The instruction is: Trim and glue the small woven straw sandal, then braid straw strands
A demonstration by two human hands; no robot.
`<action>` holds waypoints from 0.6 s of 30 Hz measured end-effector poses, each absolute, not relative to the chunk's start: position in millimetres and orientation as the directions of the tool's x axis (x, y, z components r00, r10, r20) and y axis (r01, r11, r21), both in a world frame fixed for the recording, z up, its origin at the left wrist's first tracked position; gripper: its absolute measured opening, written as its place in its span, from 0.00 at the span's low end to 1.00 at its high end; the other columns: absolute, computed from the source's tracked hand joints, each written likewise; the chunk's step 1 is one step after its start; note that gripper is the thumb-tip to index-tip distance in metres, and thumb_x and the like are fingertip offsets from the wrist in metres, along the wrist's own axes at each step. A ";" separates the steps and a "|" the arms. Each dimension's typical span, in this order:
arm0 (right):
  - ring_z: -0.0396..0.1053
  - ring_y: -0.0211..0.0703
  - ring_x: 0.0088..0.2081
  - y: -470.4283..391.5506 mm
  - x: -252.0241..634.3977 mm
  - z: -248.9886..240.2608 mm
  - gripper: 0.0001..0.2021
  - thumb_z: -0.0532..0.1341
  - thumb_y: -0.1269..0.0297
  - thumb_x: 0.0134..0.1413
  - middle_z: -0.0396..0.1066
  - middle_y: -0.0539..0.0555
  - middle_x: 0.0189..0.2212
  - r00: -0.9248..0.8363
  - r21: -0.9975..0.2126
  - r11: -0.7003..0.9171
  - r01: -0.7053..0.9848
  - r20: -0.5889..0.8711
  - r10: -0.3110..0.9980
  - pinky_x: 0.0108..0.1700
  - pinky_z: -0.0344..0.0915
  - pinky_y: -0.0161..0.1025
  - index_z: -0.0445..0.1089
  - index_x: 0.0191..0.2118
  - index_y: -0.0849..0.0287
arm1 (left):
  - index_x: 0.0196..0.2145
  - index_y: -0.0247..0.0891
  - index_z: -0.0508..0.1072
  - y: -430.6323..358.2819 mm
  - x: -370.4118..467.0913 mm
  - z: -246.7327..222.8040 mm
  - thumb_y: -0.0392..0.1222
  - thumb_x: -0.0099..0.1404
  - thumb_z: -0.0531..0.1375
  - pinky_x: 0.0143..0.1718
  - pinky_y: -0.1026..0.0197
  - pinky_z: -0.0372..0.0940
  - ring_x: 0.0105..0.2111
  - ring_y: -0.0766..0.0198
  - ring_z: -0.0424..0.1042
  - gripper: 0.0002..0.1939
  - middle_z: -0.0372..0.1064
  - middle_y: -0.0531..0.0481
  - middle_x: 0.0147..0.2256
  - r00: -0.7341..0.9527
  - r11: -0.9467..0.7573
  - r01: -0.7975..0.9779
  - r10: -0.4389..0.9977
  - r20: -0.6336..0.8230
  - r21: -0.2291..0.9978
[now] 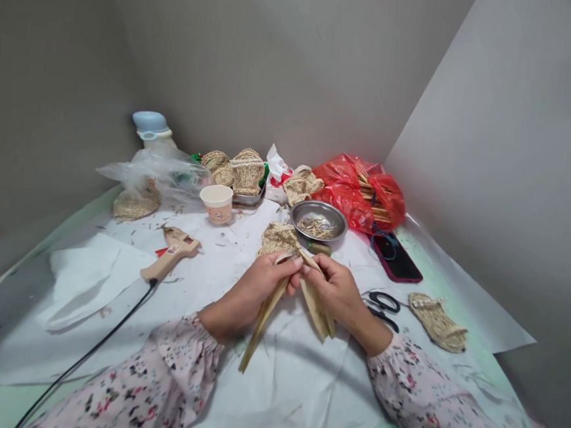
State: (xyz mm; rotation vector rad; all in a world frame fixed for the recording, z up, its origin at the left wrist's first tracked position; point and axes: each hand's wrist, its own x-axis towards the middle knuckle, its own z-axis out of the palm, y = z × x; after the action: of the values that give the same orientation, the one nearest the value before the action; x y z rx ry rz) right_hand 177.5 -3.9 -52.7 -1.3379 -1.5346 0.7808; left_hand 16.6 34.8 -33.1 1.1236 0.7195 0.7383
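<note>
Both hands meet over the middle of the white paper. My left hand is closed, pinching a dry, pale straw-coloured leaf strip that hangs down toward me. Closed as well, my right hand grips a second, wider piece of dry leaf whose end points down. The upper ends come together between the fingertips, and the fingers partly hide them. Just beyond my hands lies a woven straw piece. Behind it stands a metal bowl with short straw bits in it, and a small dark green roll rests by its rim.
On the left are a glue gun with its cord and a paper cup. Black-handled scissors, a phone and another woven piece lie right. A red plastic bag of straw sits at the back.
</note>
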 end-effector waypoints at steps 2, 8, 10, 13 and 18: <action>0.63 0.39 0.28 -3.7 177.6 -51.7 0.08 0.57 0.60 0.58 0.66 0.47 0.25 0.034 -0.896 0.203 0.396 0.235 0.971 0.32 0.59 0.35 0.68 0.31 0.57 | 0.24 0.35 0.69 35.4 15.4 -32.6 0.43 0.61 0.61 0.21 0.68 0.54 0.18 0.72 0.59 0.11 0.63 0.54 0.18 0.570 0.298 -0.182 0.808 -0.147 0.937; 0.64 0.40 0.30 -1.9 178.7 -50.9 0.06 0.56 0.64 0.56 0.68 0.47 0.26 0.058 -0.866 0.225 0.448 0.279 0.959 0.35 0.59 0.36 0.69 0.32 0.57 | 0.21 0.36 0.66 35.5 14.3 -29.5 0.43 0.59 0.60 0.19 0.67 0.50 0.17 0.72 0.57 0.12 0.59 0.55 0.17 0.577 0.351 -0.216 0.799 -0.171 0.911; 0.64 0.40 0.30 -1.0 179.8 -52.5 0.05 0.56 0.65 0.55 0.67 0.47 0.26 0.049 -0.876 0.224 0.427 0.270 0.962 0.35 0.59 0.36 0.68 0.31 0.57 | 0.22 0.36 0.65 34.4 15.0 -29.0 0.44 0.59 0.61 0.21 0.67 0.51 0.18 0.72 0.56 0.13 0.59 0.56 0.18 0.547 0.247 -0.162 0.828 -0.121 0.955; 0.63 0.40 0.30 0.0 180.6 -54.5 0.03 0.56 0.67 0.52 0.66 0.46 0.26 0.045 -0.893 0.232 0.386 0.270 0.962 0.34 0.59 0.35 0.67 0.31 0.57 | 0.29 0.36 0.68 32.5 16.2 -29.7 0.47 0.58 0.64 0.23 0.66 0.52 0.20 0.71 0.58 0.12 0.59 0.58 0.19 0.518 0.092 -0.051 0.854 -0.052 0.994; 0.62 0.40 0.30 -1.0 178.5 -53.9 0.04 0.58 0.64 0.51 0.66 0.47 0.25 0.056 -0.912 0.211 0.353 0.246 0.968 0.33 0.59 0.35 0.68 0.31 0.58 | 0.34 0.35 0.70 32.1 17.8 -33.9 0.50 0.57 0.64 0.21 0.66 0.51 0.19 0.70 0.57 0.15 0.60 0.59 0.19 0.502 0.061 0.057 0.861 -0.082 0.996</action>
State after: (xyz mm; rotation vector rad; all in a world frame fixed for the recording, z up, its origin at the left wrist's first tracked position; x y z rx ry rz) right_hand 178.5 -1.0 -53.9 -1.3192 -1.4836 0.7731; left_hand 17.8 32.1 -33.9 1.3882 0.8730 0.7430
